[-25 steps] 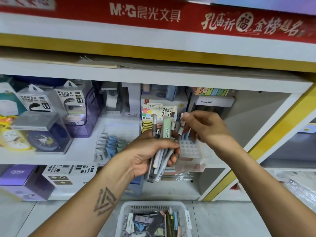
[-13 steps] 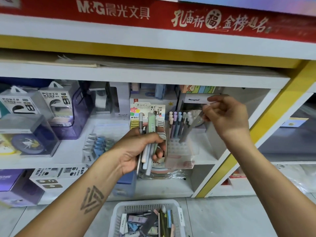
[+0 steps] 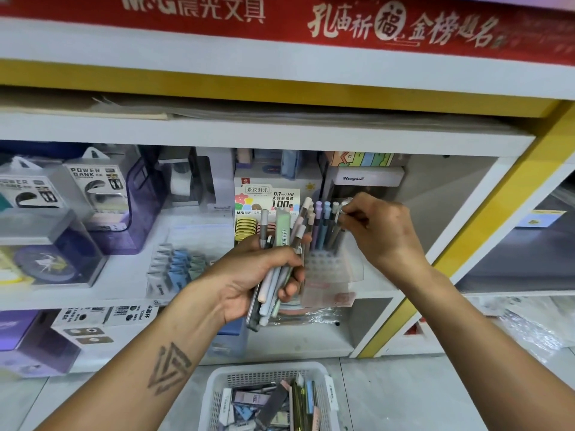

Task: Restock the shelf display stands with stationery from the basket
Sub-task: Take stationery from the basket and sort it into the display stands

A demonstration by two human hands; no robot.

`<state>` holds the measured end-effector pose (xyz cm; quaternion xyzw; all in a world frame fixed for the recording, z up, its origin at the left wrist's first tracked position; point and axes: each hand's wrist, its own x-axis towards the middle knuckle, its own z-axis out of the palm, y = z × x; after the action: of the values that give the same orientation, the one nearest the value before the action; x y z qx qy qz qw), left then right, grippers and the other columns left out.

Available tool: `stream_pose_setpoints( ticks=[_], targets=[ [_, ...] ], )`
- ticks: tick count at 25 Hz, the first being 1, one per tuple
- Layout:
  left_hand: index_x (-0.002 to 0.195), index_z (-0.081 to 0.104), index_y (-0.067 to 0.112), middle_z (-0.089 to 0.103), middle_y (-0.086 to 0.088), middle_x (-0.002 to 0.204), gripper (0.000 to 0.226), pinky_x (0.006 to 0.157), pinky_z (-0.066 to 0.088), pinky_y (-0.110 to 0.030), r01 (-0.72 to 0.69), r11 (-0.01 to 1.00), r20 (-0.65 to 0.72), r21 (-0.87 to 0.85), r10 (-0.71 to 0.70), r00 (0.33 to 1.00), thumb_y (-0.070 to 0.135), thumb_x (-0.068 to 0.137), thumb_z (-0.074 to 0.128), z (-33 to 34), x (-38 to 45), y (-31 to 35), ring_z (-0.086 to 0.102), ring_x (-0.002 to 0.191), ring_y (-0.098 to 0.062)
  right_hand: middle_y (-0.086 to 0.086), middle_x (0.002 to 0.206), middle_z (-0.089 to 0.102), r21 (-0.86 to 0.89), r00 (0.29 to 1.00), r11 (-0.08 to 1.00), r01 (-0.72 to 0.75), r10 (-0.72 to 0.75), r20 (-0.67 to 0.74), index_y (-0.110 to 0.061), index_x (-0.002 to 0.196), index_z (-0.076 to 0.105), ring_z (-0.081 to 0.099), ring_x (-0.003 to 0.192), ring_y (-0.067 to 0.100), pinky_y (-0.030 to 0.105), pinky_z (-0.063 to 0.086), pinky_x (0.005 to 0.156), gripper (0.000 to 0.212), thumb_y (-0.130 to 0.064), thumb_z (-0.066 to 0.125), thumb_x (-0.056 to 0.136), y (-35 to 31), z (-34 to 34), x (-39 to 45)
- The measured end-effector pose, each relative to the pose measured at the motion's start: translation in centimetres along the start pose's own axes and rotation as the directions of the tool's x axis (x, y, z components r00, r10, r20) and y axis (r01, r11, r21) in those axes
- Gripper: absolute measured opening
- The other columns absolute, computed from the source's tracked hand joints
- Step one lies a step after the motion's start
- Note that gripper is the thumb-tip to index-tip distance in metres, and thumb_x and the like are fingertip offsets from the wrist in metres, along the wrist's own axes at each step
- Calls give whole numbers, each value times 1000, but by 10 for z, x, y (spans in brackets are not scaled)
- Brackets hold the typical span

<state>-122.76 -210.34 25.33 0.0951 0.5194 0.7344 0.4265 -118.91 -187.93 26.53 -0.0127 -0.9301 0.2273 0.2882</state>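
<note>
My left hand (image 3: 252, 284) is wrapped tight around a bundle of pens (image 3: 280, 262) just in front of the clear display stand (image 3: 329, 269). My right hand (image 3: 378, 231) pinches one grey pen (image 3: 337, 228) by its cap over the back row, though blur hides whether the tip has found a hole. I'd lower it straight down, keeping clear of neighbouring pens; the basket (image 3: 267, 373) waits on the floor below.

Basket (image 3: 214, 399) on floor before shelf (image 3: 124, 293); stand (image 3: 329, 269) on shelf.

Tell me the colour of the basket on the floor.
White; the plastic basket shows best in the head view, at the bottom centre.
</note>
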Motion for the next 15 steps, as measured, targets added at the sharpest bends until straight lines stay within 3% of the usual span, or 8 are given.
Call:
stream_pose_setpoints(
  ticks=[4,7,8,9,10,11,13,15],
  targets=[
    [120,68,5,60,-18,71,38,44,45,-24,4,1000,64,9,-4,998,-1,83,64,-2,-3,0,55,48,-21,10,87,67,-119,997,993,19,-10,80,-3,85,71,64,78,32,43,54,67,12,-6,63,93,-3,4,4],
    [122,68,10,59,-16,72,41,45,43,-23,-7,1000,153,23,4,988,1,82,62,-1,-6,1,54,49,-19,9,104,58,-261,992,965,-6,39,120,-7,106,73,60,86,31,38,53,73,20,-16,56,100,-7,8,5],
    [122,68,11,59,-16,71,41,46,43,-22,-5,999,165,32,0,986,1,82,62,0,-7,1,53,49,-19,8,103,61,-168,991,984,-63,82,107,-10,112,72,60,84,25,35,51,73,23,-19,55,101,-10,8,5],
    [120,69,11,59,-16,71,40,46,43,-22,2,999,170,40,-9,985,1,81,63,1,-7,0,53,49,-19,6,98,66,39,980,984,-175,170,106,-13,115,71,60,79,19,31,49,71,23,-23,56,101,-14,7,5],
    [115,71,10,59,-16,71,36,45,43,-22,12,999,168,43,-19,986,0,81,64,3,-7,-1,53,49,-19,5,90,71,316,951,898,-306,269,155,-16,112,72,60,70,15,28,47,65,21,-26,58,100,-17,6,5],
    [107,73,9,59,-18,71,29,45,43,-22,26,999,160,46,-33,987,0,80,65,4,-7,-1,53,49,-20,6,82,73,536,914,740,-406,329,238,-15,106,73,61,62,14,25,45,56,18,-26,62,98,-22,4,5],
    [108,68,1,60,-20,71,30,43,44,-23,55,997,140,58,-63,988,-1,77,67,6,-7,-3,53,49,-22,8,71,71,711,882,524,-469,323,343,-5,97,73,59,52,18,25,41,46,12,-15,67,94,-29,2,2],
    [124,53,-11,61,-20,73,53,43,45,-24,86,993,116,78,-95,989,1,75,69,5,-6,-5,54,50,-23,12,69,70,784,875,431,-447,392,284,2,96,70,60,52,19,29,47,51,7,-1,64,93,-28,-3,2]
  ],
)
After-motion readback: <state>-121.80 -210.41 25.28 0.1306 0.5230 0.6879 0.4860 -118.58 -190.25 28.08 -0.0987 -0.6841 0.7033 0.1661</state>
